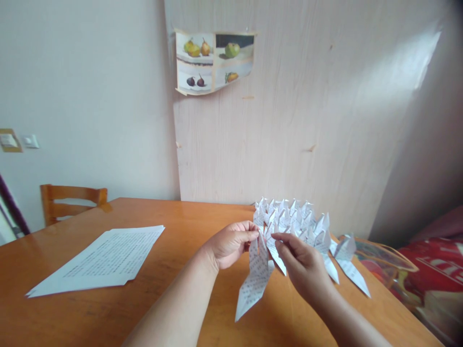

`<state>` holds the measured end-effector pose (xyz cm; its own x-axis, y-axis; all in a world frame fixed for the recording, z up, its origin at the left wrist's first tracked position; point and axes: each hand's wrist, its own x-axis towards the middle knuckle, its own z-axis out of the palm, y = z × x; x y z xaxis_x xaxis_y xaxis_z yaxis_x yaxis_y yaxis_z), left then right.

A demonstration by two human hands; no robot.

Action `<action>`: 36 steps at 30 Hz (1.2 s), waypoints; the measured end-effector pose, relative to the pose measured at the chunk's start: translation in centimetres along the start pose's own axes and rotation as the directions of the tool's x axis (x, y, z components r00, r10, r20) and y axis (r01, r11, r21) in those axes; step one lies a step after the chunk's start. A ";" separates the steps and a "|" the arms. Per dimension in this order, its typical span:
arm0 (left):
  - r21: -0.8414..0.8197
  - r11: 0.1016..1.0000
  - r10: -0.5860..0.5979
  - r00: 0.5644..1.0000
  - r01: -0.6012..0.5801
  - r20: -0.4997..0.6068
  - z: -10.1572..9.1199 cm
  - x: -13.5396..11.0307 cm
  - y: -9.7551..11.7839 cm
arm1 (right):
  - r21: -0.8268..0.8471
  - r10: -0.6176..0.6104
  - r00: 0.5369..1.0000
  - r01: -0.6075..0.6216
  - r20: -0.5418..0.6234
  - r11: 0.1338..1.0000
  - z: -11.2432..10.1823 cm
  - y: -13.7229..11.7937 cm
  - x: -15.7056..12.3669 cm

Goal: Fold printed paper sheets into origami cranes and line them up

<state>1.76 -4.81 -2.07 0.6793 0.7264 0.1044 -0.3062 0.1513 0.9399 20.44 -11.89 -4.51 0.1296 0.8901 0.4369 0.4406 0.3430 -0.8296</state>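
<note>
Both hands [231, 245] perhaps on folded paper [256, 282]

A plain pale wall [90, 96] fills the upper left of the frame. Next to it, from the top centre toward the right, stands a panel [307, 120] with light wood grain, and a white shine lies at the upper right. A fruit print [202, 62] is fixed on the panel. At the left edge are a switch [30, 141] and, below, a wooden chair [72, 192]. An orange-brown table [108, 323] spreads across the bottom.
</note>
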 end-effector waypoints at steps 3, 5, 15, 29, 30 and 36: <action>-0.022 1.000 0.008 0.999 -0.007 0.037 0.1 -0.2 0.3 | 0.041 0.036 0.999 -0.037 0.036 0.998 0.0 0.2 0.1; -0.009 1.000 0.016 0.999 -0.016 0.046 0.1 -0.3 0.3 | 0.080 0.049 0.997 -0.053 0.054 0.995 0.0 0.1 0.0; 0.163 0.986 0.021 1.000 -0.025 0.023 0.7 0.2 -0.4 | -0.006 -0.228 0.974 0.228 0.008 0.974 0.1 -0.1 -0.6; 0.169 0.985 0.053 0.996 -0.041 -0.069 1.2 0.2 -0.5 | -0.101 -0.309 0.948 0.316 0.077 0.943 0.1 -0.8 -0.9; 0.164 0.986 0.055 0.995 -0.041 -0.078 1.1 0.3 -0.6 | -0.110 -0.312 0.946 0.320 0.082 0.941 0.1 -0.7 -0.9; 0.143 0.989 0.057 0.992 -0.042 -0.108 1.3 0.3 -0.8 | -0.131 -0.318 0.944 0.327 0.085 0.936 0.3 -0.5 -1.0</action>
<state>3.07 -5.54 -2.32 0.5846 0.8021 0.1223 -0.2358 0.0238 0.9715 19.79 -12.86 -4.61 -0.0935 0.7568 0.6470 0.5708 0.5732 -0.5879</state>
